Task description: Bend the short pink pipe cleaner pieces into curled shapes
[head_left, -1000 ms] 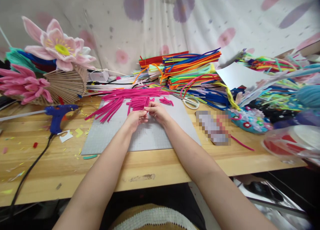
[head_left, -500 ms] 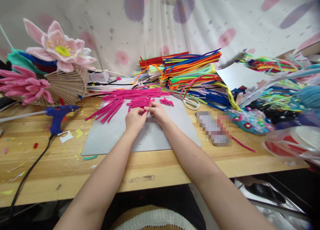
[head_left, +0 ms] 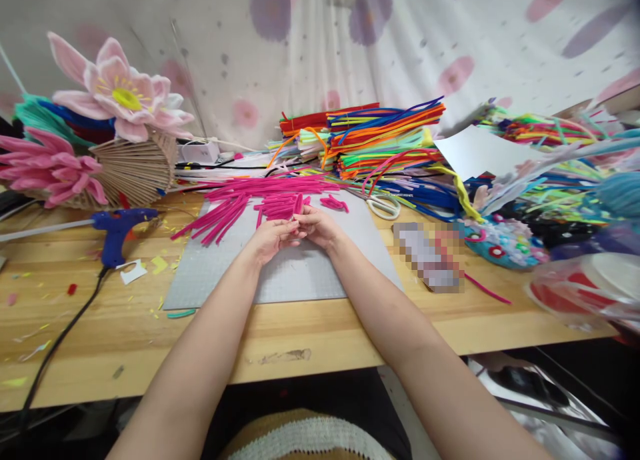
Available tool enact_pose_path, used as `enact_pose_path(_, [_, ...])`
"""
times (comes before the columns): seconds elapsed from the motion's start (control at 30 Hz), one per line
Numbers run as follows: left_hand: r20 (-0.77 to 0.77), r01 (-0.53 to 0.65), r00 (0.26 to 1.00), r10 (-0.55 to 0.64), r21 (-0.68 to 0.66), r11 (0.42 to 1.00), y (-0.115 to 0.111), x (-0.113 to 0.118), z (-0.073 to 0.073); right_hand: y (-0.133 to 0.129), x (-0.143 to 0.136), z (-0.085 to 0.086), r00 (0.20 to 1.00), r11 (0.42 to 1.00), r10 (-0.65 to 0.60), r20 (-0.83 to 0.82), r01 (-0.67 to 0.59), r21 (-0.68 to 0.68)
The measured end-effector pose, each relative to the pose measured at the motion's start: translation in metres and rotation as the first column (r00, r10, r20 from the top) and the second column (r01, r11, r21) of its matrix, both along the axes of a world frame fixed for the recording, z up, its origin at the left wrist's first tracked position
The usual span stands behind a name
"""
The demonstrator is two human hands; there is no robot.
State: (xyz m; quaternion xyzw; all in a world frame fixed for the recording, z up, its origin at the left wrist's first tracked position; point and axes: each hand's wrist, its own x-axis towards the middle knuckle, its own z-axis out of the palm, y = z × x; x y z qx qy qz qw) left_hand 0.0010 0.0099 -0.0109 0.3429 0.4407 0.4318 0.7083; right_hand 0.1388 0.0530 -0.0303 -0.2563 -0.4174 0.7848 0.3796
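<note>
My left hand and my right hand meet over the grey cutting mat, fingertips together. A short magenta stem stands up between them, its lower part hidden by my fingers. Both hands are closed around it. Just behind my hands lie short magenta pieces, with a smaller group to their right. Long magenta stems fan out on the mat's left, and more lie across its back edge.
A blue glue gun with a black cable lies left. Scissors rest right of the mat. Behind are bundled coloured stems. Pink flowers stand back left; a blurred-out flat object and a plastic-wrapped container are right.
My left hand has turned, with its palm now more visible and its fingers reaching toward my right hand. My right hand has shifted slightly to the right.
</note>
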Motion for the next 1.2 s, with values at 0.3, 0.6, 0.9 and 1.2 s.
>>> enact_pose_path(0.3, [-0.201, 0.030, 0.979, 0.019, 0.236, 0.971, -0.0005, -0.0028, -0.0020, 0.0022, -0.0003, 0.0004, 0.992, 0.992, -0.123, 0.011, 0.123, 0.019])
enact_pose_path(0.6, [-0.278, 0.030, 0.960, 0.044, 0.258, 0.966, 0.0011, -0.0015, -0.0047, -0.0009, -0.0008, 0.0043, 0.986, 0.988, -0.147, 0.075, 0.142, 0.059])
enact_pose_path(0.9, [-0.237, -0.061, 0.964, 0.121, 0.243, 0.968, 0.0017, 0.0032, -0.0073, -0.0021, -0.0005, 0.0037, 0.985, 0.984, -0.163, 0.064, 0.157, 0.083])
enact_pose_path(1.2, [-0.198, -0.083, 0.972, 0.126, 0.212, 0.974, -0.0011, 0.0041, -0.0061, -0.0040, -0.0012, 0.0057, 0.985, 0.985, -0.158, 0.074, 0.152, 0.085])
